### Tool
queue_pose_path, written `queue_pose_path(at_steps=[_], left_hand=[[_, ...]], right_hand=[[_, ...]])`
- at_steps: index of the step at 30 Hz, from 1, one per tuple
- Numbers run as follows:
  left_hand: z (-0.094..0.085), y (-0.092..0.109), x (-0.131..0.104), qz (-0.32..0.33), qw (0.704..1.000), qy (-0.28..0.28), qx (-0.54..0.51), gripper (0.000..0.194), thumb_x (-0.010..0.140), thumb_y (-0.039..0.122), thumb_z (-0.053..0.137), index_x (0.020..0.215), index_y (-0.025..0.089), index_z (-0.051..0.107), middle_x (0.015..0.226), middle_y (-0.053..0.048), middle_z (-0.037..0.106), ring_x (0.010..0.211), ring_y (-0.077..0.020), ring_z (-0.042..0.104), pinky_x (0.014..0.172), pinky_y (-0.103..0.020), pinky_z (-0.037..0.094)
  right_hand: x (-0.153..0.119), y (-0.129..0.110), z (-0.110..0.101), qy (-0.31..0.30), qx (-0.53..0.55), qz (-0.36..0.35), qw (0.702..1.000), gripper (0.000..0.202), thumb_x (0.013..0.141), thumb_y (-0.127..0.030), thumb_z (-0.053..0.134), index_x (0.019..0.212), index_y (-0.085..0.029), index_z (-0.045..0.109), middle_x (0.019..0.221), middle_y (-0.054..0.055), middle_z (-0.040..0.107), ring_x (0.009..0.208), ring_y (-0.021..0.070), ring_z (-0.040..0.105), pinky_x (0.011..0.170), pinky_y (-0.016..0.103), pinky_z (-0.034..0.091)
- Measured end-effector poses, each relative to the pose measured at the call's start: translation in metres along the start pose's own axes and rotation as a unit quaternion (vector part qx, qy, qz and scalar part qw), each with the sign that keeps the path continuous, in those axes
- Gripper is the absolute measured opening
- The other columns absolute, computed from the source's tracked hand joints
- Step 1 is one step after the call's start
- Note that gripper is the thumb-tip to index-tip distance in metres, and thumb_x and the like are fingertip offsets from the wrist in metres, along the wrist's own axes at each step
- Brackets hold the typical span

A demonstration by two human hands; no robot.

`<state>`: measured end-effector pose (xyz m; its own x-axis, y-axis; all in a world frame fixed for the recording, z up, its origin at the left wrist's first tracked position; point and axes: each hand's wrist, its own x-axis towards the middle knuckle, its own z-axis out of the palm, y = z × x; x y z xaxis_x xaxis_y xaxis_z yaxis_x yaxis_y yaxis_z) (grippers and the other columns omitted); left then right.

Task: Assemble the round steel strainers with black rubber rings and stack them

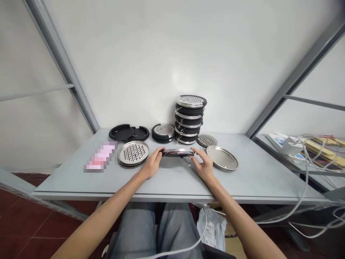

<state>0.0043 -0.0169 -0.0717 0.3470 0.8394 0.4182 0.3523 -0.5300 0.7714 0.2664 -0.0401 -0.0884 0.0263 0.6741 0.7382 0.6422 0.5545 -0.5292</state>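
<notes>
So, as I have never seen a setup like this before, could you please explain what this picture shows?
Of course. There is no machine here: a camera worn on a person's head looks forward and down at two bare hands. The left hand and right hand hold a round black-and-silver piece by opposite edges, seen nearly edge-on.

On the grey table, to the left, are grater plates with black round holders behind them. Near the wall stand a short stack and a tall stack, each topped by a perforated metal disc. Rimmed metal plates lie to the right. A pixelated patch hides something at the left.
</notes>
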Motion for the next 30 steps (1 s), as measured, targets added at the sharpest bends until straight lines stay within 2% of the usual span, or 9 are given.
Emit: queue_pose_path(at_steps=[3,9,16,21,25,30], left_hand=[[0.0037,-0.0015,0.0007,0.026,0.999,0.027,0.039,0.041,0.098,0.039,0.037,0.132,0.019,0.048,0.132,-0.011,0.056,0.123,-0.0229,0.051,0.107,-0.042,0.038],[0.0065,-0.0005,-0.0019,0.136,0.982,-0.008,0.129,0.05,0.087,0.036,0.062,0.134,0.024,0.048,0.138,-0.011,0.05,0.13,-0.0267,0.044,0.11,-0.049,0.037],[0.0074,-0.0097,-0.0026,0.167,0.97,0.037,0.172,0.035,0.092,0.027,0.055,0.127,0.026,0.057,0.131,-0.008,0.057,0.126,-0.024,0.05,0.108,-0.049,0.04],[0.0067,-0.0075,-0.0025,0.2,0.958,0.055,0.197,0.033,0.094,0.022,0.051,0.126,0.022,0.057,0.141,-0.01,0.051,0.137,-0.0248,0.039,0.11,-0.052,0.037],[0.0067,-0.0055,-0.0028,0.222,0.951,0.04,0.21,0.033,0.094,0.021,0.05,0.127,0.022,0.057,0.141,-0.01,0.05,0.139,-0.0252,0.035,0.112,-0.054,0.033],[0.008,-0.009,-0.0035,0.21,0.953,0.008,0.22,0.034,0.092,0.023,0.056,0.125,0.02,0.058,0.139,-0.011,0.053,0.135,-0.0246,0.043,0.112,-0.051,0.036]], right_hand=[[0.0012,-0.0022,-0.0024,0.009,-0.005,-0.014,1.0,0.031,0.088,-0.035,0.057,0.117,-0.028,0.066,0.112,0.009,0.068,0.104,0.0282,0.062,0.096,0.05,0.049],[0.0024,-0.0033,-0.0028,-0.013,-0.008,-0.053,0.998,0.028,0.087,-0.033,0.06,0.114,-0.032,0.069,0.108,0.008,0.069,0.102,0.0273,0.062,0.09,0.049,0.051],[-0.0003,-0.0017,-0.0019,-0.045,-0.007,-0.094,0.995,0.032,0.088,-0.028,0.06,0.119,-0.032,0.066,0.107,0.006,0.07,0.101,0.026,0.062,0.088,0.048,0.053],[0.0004,-0.0041,-0.0005,-0.054,-0.029,-0.089,0.994,0.032,0.088,-0.028,0.06,0.119,-0.03,0.066,0.111,0.007,0.069,0.104,0.0263,0.061,0.091,0.048,0.052],[0.0013,-0.0006,0.0024,-0.084,-0.05,-0.085,0.992,0.038,0.087,-0.026,0.059,0.124,-0.027,0.063,0.123,0.009,0.064,0.113,0.0276,0.058,0.098,0.05,0.048],[0.0008,0.0058,0.0046,-0.127,-0.028,-0.087,0.988,0.036,0.089,-0.023,0.055,0.125,-0.024,0.062,0.12,0.008,0.067,0.114,0.0254,0.059,0.098,0.048,0.05]])
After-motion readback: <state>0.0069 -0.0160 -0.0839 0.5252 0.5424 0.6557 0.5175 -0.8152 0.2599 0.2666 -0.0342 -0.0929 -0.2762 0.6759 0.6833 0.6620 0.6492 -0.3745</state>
